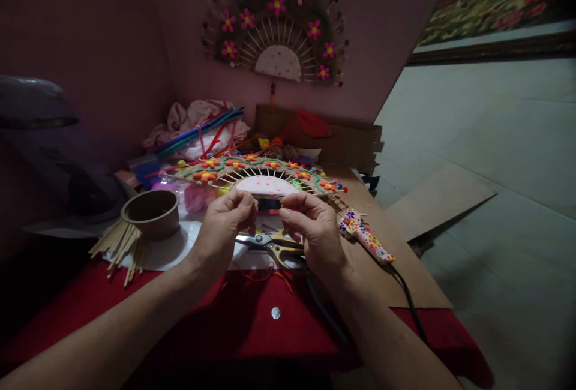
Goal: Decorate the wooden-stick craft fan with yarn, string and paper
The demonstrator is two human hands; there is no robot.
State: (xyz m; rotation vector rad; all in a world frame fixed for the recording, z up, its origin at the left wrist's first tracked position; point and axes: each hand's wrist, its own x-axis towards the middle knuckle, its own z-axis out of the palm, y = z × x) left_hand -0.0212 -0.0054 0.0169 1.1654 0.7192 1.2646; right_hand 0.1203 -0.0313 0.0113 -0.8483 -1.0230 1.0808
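Note:
A fan-shaped craft piece (265, 185) with orange flowers, thin sticks and a dotted white half-circle lies just beyond both hands. My left hand (231, 216) is pinched near its lower edge; what it holds, if anything, is too small to name. Fingers and thumb of my right hand (312, 225) are pressed together beside a small red piece (273, 212), and whether they grip it is unclear. Scissors with gold handles (276, 249) lie beneath and between the hands. Orange-red thread (270, 271) rests on the red cloth (243, 318) near a small silvery disc (276, 313).
At the left, a brown bowl (155, 216) stands by loose wooden sticks (121, 246). A flowered glue gun (365, 237) with a black cord lies on cardboard (405, 282) at the right. Pipe cleaners (202, 131) and fabric are piled behind. A similar fan (278, 30) hangs on the wall.

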